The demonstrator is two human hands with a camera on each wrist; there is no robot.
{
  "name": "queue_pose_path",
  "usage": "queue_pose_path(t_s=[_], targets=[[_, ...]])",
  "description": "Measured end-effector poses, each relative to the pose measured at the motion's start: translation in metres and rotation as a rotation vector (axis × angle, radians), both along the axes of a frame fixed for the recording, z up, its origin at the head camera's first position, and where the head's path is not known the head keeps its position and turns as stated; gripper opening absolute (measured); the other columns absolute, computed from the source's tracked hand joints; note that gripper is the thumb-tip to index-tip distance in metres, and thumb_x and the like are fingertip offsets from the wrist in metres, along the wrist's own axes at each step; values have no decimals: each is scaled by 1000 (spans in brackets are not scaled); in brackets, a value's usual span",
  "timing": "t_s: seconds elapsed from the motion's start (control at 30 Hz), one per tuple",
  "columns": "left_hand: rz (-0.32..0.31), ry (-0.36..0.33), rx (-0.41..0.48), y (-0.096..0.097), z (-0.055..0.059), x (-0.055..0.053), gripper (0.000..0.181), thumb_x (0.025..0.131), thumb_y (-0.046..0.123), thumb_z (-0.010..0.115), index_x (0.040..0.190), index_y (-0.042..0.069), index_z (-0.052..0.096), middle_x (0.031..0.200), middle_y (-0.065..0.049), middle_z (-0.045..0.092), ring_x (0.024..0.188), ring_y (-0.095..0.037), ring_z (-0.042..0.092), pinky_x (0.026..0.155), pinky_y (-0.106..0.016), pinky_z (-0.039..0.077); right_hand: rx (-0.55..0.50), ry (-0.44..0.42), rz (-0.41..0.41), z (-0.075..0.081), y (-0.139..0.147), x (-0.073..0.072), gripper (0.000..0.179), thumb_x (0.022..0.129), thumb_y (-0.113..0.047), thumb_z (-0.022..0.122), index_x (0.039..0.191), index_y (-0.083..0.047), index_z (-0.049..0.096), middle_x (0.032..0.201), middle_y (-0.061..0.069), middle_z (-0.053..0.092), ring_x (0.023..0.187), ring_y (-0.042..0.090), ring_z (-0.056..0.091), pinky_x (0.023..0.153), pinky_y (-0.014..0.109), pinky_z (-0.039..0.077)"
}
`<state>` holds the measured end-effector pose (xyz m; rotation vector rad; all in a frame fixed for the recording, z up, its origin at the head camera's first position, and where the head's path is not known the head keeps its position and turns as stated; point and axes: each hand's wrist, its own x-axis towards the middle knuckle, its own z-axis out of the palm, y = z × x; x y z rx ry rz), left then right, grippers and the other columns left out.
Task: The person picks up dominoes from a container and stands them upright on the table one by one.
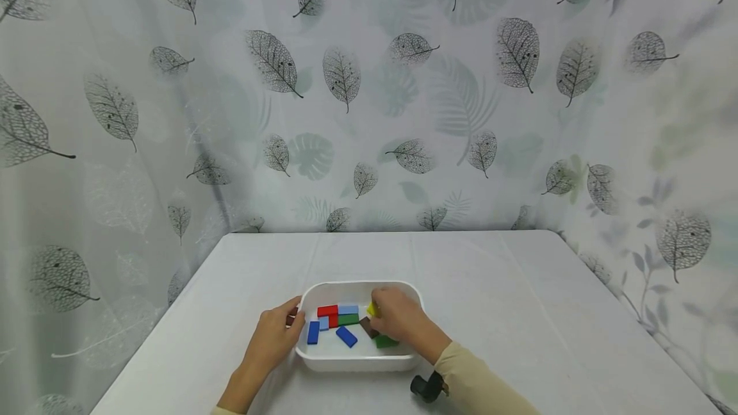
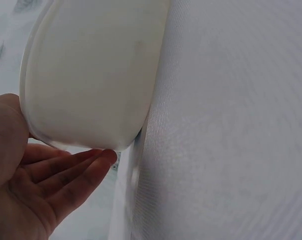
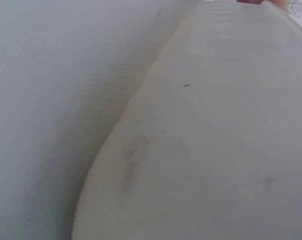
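Observation:
A white plastic tub (image 1: pixel 346 364) sits on the table with several small coloured blocks lying flat in it. My left hand (image 1: pixel 278 332) holds its left end, the thumb at the rim and the fingers along the outside; the left wrist view shows these fingers (image 2: pixel 83 185) against the outer wall. My right hand (image 1: pixel 398 316) reaches over the near right side into the tub and pinches a yellow block (image 1: pixel 371 309). Beneath it lie a brown block (image 1: pixel 368 326) and a green block (image 1: pixel 385 342), partly covered. The tub's outer wall (image 3: pixel 215 135) fills most of the right wrist view.
Left in the tub are a red block (image 1: pixel 327 310), a light blue block (image 1: pixel 348 309), a green block (image 1: pixel 348 319) and blue blocks (image 1: pixel 346 337). A white cloth covers the table (image 1: pixel 496 300). A leaf-patterned curtain (image 1: pixel 375 95) hangs behind. A black wrist camera (image 1: pixel 426 387) sits below my right wrist.

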<state>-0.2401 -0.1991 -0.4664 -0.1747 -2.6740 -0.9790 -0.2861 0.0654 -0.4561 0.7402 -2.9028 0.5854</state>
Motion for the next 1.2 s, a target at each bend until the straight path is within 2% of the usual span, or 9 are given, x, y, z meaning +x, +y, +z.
queue_pose_path(t_s=[0.1,0.27,0.37,0.7,0.9,1.2], targets=[[5,3,0,0,1,0,39,98,9,67,134,-7,65,104,-18,75,86,-26,73,78,-44,63,-51,-17,-10,3,3,1,19,84,-17,82,91,-13,65,77,-7,54,71,13,51,60,24,48],[13,2,-6,1,2,2,43,97,8,68,138,-5,63,104,-18,75,86,-25,72,79,-43,63,-157,-42,-17,8,11,4,22,86,-15,81,103,-10,67,83,-5,59,73,13,55,62,24,53],[15,1,-5,1,4,3,43,97,8,68,139,-4,63,104,-18,75,86,-25,72,79,-43,63,-223,-29,-5,11,16,5,24,87,-14,78,108,-9,67,84,-4,60,73,13,56,62,24,54],[15,-12,-10,1,3,2,43,98,8,67,139,-3,63,103,-17,75,86,-24,72,79,-42,63,-376,67,-9,22,36,8,18,91,-12,77,107,-10,68,84,-8,62,76,14,59,65,22,55],[16,-5,-14,1,4,2,42,98,8,66,138,-3,64,104,-18,75,86,-24,72,79,-42,63,-422,136,-21,23,44,8,22,89,-9,81,107,-10,69,85,-8,65,77,13,62,67,23,56],[16,-7,-8,3,2,2,42,98,8,66,139,-2,64,104,-17,75,86,-23,71,79,-42,63,-457,176,-53,22,55,6,26,87,-7,83,111,-7,71,86,-6,67,76,12,61,64,22,55]])
